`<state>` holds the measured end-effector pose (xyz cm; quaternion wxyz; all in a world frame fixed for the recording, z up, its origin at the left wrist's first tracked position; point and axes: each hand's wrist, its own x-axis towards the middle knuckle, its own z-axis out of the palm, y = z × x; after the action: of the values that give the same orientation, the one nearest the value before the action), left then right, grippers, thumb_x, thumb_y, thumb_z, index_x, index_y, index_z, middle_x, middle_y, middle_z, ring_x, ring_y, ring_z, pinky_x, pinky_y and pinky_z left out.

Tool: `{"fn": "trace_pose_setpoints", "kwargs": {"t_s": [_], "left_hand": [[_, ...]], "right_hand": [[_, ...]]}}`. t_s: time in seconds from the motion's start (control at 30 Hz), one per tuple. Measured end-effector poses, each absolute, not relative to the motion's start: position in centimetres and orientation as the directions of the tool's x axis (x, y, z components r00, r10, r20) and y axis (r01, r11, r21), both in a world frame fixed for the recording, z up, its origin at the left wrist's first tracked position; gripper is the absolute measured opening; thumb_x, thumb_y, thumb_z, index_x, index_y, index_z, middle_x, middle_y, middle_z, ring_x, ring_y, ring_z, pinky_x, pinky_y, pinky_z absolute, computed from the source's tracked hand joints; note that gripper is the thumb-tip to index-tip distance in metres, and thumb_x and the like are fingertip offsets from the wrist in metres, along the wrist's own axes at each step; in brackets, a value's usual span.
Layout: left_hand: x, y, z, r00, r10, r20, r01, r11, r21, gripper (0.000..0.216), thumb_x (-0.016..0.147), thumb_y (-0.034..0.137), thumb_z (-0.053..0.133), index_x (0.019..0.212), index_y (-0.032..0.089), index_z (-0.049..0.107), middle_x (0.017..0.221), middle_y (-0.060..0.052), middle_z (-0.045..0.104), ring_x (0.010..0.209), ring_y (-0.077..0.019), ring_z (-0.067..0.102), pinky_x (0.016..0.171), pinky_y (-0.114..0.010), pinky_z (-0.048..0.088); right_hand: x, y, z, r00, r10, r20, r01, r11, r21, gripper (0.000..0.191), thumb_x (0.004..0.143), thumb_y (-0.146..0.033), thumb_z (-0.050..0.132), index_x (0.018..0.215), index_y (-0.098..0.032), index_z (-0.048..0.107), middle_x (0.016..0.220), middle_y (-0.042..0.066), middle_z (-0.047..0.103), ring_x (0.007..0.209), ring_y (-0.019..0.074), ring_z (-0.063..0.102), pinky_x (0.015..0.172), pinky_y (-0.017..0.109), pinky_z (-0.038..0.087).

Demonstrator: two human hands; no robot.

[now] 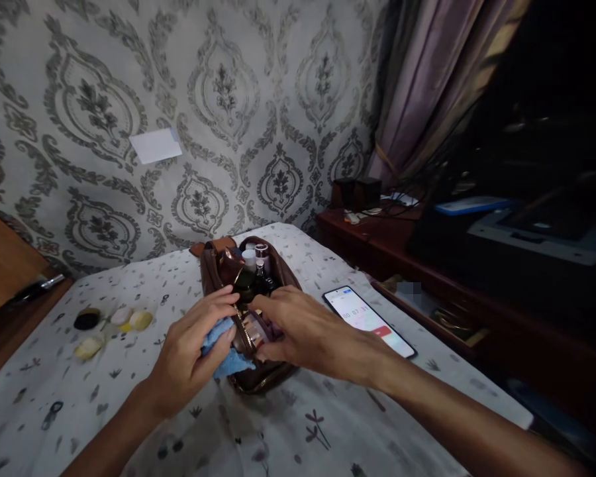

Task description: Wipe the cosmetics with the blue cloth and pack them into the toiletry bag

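A brown toiletry bag (pixel 213 271) lies unzipped on the patterned bedsheet, packed with small bottles. Among them are a white-capped bottle (pixel 249 257), a silver-capped bottle (pixel 261 252) and a dark bottle (pixel 264 281). A blue cloth (pixel 231 361) is gripped by my left hand (pixel 191 344) at the bag's left rim, its fingertips against the zip edge. Down in the near part of the opening, my right hand (pixel 298 328) has its thumb and fingers closed around a small pale, shiny item (pixel 253 328), mostly hidden by the hand.
A phone (pixel 370 321) showing a timer lies right of the bag. Several small round items, including a black one (pixel 87 318) and a yellowish one (pixel 141 320), sit to the left. A dark red desk (pixel 362 235) with an open drawer (pixel 427 315) borders the right side.
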<state>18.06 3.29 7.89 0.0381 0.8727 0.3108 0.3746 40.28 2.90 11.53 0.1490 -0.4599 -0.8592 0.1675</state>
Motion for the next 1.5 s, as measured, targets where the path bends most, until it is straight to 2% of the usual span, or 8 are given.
{"fn": "trace_pose_setpoints", "kwargs": {"t_s": [0.3,0.53,0.73,0.93,1.07,1.2,1.33,1.5], "left_hand": [[18.1,3.0,7.8,0.526,0.556,0.644,0.519,-0.809,0.275,0.022,0.095,0.014,0.054,0.114,0.021,0.06,0.129,-0.011,0.068,0.131,-0.0232,0.058,0.109,-0.036,0.05],[17.8,2.0,7.9,0.472,0.579,0.665,0.553,-0.782,0.287,0.023,0.096,0.016,0.053,0.118,0.02,0.058,0.137,-0.014,0.062,0.132,-0.0247,0.057,0.11,-0.039,0.049],[15.1,0.9,5.2,0.332,0.666,0.668,0.68,-0.66,0.32,0.02,0.098,0.02,0.048,0.115,0.022,0.059,0.126,-0.012,0.065,0.121,-0.0233,0.062,0.097,-0.035,0.053],[7.0,3.2,0.4,0.175,0.824,0.539,0.888,-0.368,0.275,0.023,0.098,0.028,0.043,0.112,0.023,0.061,0.125,-0.008,0.064,0.116,-0.0234,0.062,0.095,-0.037,0.053],[0.9,5.4,-0.5,-0.072,0.821,0.566,0.95,-0.117,0.29,0.029,0.094,0.023,0.04,0.114,0.02,0.061,0.121,-0.011,0.063,0.117,-0.0288,0.058,0.099,-0.046,0.05],[-2.5,7.6,-0.8,-0.188,0.836,0.515,0.95,0.023,0.311,0.042,0.088,0.016,0.042,0.126,0.015,0.059,0.134,-0.018,0.058,0.126,-0.0351,0.053,0.103,-0.053,0.047],[-3.2,9.9,-1.8,-0.229,0.877,0.421,0.935,0.078,0.347,0.055,0.08,0.011,0.051,0.135,0.017,0.056,0.146,-0.019,0.052,0.136,-0.0365,0.046,0.107,-0.052,0.044],[-3.4,10.9,-2.0,-0.202,0.904,0.376,0.9,0.02,0.435,0.057,0.074,0.009,0.053,0.128,0.021,0.063,0.131,-0.012,0.065,0.124,-0.0319,0.058,0.101,-0.045,0.049]], "right_hand": [[40.2,2.1,10.9,-0.569,0.804,0.17,0.698,0.582,-0.416,0.028,0.084,-0.024,0.076,0.107,-0.015,0.062,0.106,0.01,0.066,0.104,0.025,0.059,0.092,0.036,0.045],[41.0,2.2,9.8,-0.569,0.775,0.274,0.609,0.621,-0.494,0.043,0.083,-0.026,0.077,0.121,-0.013,0.061,0.126,0.014,0.061,0.124,0.0277,0.054,0.105,0.042,0.046],[40.9,2.7,7.5,-0.455,0.716,0.529,0.533,0.695,-0.483,0.051,0.085,-0.03,0.075,0.131,-0.017,0.057,0.139,0.017,0.057,0.131,0.0305,0.054,0.106,0.048,0.049],[38.4,-1.2,8.3,-0.362,0.539,0.761,0.361,0.833,-0.419,0.012,0.094,-0.018,0.062,0.106,-0.019,0.064,0.097,0.007,0.071,0.092,0.0193,0.067,0.083,0.033,0.057],[35.2,-3.3,7.0,-0.539,0.501,0.677,0.242,0.862,-0.446,0.011,0.097,-0.017,0.056,0.097,-0.017,0.067,0.079,0.004,0.068,0.073,0.0156,0.063,0.064,0.026,0.051],[31.4,-3.0,4.0,-0.652,0.56,0.511,0.257,0.797,-0.546,0.017,0.096,-0.019,0.056,0.089,-0.016,0.071,0.077,0.005,0.069,0.071,0.0159,0.063,0.063,0.026,0.047],[27.6,-1.1,1.8,-0.655,0.691,0.307,0.313,0.618,-0.721,0.015,0.088,-0.015,0.059,0.087,-0.017,0.074,0.078,0.003,0.071,0.068,0.0137,0.062,0.063,0.024,0.044],[23.7,1.3,0.0,-0.542,0.814,0.209,0.306,0.423,-0.853,0.015,0.083,-0.016,0.06,0.083,-0.017,0.075,0.075,0.002,0.071,0.071,0.0148,0.063,0.065,0.024,0.043]]}}
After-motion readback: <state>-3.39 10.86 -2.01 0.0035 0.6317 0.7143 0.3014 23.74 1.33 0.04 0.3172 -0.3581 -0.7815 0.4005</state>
